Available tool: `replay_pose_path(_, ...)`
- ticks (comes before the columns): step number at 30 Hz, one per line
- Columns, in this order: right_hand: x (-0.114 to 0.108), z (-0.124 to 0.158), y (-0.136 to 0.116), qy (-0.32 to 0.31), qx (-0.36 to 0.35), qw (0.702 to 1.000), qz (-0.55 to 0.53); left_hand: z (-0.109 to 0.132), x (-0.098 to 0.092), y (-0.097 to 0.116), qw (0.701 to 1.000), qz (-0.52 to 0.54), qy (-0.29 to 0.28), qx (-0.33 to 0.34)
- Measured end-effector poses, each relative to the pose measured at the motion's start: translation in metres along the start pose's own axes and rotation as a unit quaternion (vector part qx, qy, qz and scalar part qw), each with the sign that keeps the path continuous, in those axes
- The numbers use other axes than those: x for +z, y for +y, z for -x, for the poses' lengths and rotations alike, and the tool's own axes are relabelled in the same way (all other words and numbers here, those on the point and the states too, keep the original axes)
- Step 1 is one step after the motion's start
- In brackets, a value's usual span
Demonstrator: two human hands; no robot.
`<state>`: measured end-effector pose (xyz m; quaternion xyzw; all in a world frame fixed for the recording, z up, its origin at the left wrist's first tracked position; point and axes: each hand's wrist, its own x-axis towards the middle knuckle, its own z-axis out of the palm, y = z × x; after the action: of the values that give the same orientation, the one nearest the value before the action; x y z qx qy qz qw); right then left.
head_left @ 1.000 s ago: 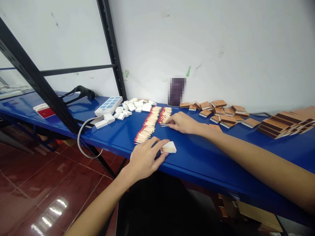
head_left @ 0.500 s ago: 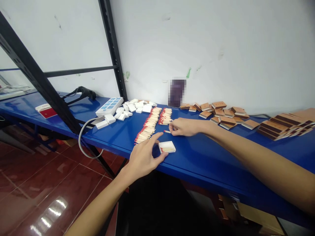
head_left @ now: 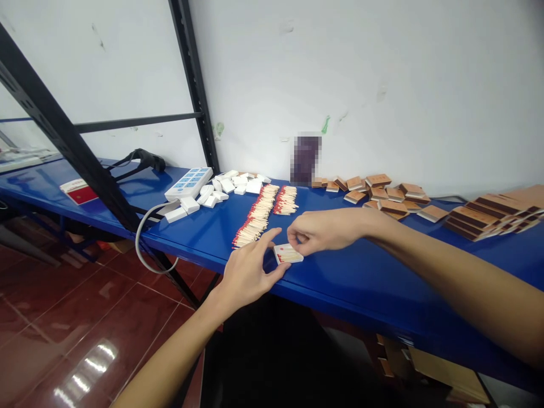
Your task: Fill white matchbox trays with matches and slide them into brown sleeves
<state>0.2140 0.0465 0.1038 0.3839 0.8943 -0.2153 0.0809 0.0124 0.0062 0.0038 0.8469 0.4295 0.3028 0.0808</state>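
A small white matchbox tray (head_left: 288, 254) with red-tipped matches in it lies near the front edge of the blue table (head_left: 365, 272). My left hand (head_left: 249, 272) steadies it, thumb and forefinger at its left side. My right hand (head_left: 323, 229) hovers over the tray's right end, fingers pinched together on a match that I can barely make out. Two rows of loose matches (head_left: 260, 215) lie just behind the tray.
White empty trays (head_left: 225, 187) and a white power strip (head_left: 189, 182) with its cable sit at the back left. Brown matchbox sleeves (head_left: 382, 195) and flat stacks (head_left: 488, 218) lie to the right. A black shelf post (head_left: 59, 130) slants across the left.
My right hand left the match rows with a match pinched in its fingers and came forward to the tray. My left hand stayed at the tray.
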Motion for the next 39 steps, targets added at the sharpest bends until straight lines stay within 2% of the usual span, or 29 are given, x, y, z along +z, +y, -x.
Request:
replay_pose_path(3,-0.001,-0.001,-0.001,-0.004,0.012,1.000,0.004,0.000,0.001,-0.001,1.000,-0.007,0.005,0.012)
replay_pose_path(5,-0.004,-0.001,0.007,0.008,0.029,0.999,0.012,0.001,0.002,-0.001,1.000,-0.007,0.011,0.028)
replay_pose_path(8,-0.006,-0.006,0.030,0.104,0.076,0.990,0.059,0.002,0.002,-0.002,0.999,-0.009,0.012,0.040)
replay_pose_path(11,0.000,-0.019,0.058,0.214,0.121,0.965,0.095,0.002,0.002,-0.002,0.999,-0.012,0.009,0.044)
replay_pose_path(14,0.010,-0.032,0.076,0.249,0.112,0.958,0.090,0.002,0.002,-0.002,0.999,-0.015,0.007,0.049)
replay_pose_path(18,0.020,-0.042,0.080,0.288,0.075,0.950,0.097,0.001,0.001,-0.002,0.999,-0.021,0.002,0.047)
replay_pose_path(25,0.032,-0.049,0.076,0.296,0.113,0.937,0.147,0.001,0.001,-0.001,0.999,-0.019,0.004,0.050)
replay_pose_path(39,0.037,-0.050,0.076,0.283,0.134,0.940,0.137,0.002,0.003,-0.002,0.998,-0.021,0.009,0.050)
